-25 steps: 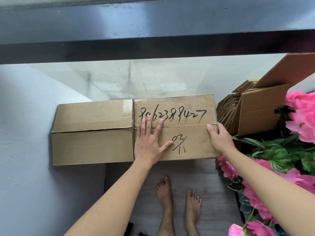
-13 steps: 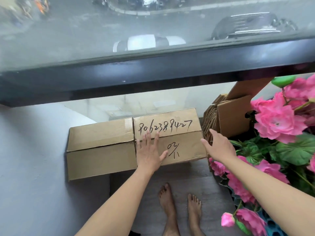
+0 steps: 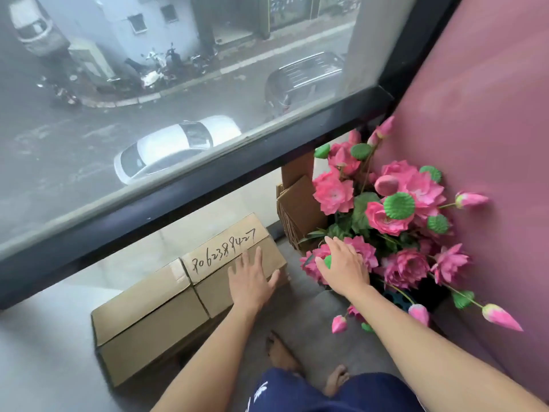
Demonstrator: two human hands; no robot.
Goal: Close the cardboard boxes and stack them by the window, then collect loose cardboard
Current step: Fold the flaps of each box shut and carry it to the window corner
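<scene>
Cardboard boxes are seen set side by side on the floor directly under the dark-framed window [image 3: 208, 162]: a plain brown closed cardboard box [image 3: 145, 319] on the left and, touching it, a brown closed cardboard box with a handwritten number on its top flap [image 3: 228, 251] on the right. The left hand [image 3: 252, 281] is laid flat on the numbered box with fingers straight and spread, nothing being gripped. The right hand [image 3: 344, 266] is extended with relaxed, uncurled fingers over the pink artificial lotus flowers [image 3: 386, 203], in front of a stack of flattened brown cardboard sheets [image 3: 300, 209] leaned upright in the corner by the mauve wall [image 3: 490, 114]; whether a bloom is actually touched cannot be told. Both boxes appear shut and placed, so the collecting of loose cardboard is judged to be the step now at hand. The flattened sheets are expected to be light and fairly stiff but prone to fanning apart and sliding against one another, so the stack is best taken by its two outer faces, squeezed together near the middle of its height. The flower stems crowd the stack closely, and snagging or toppling them is the risk to be watched as the sheets are drawn out
</scene>
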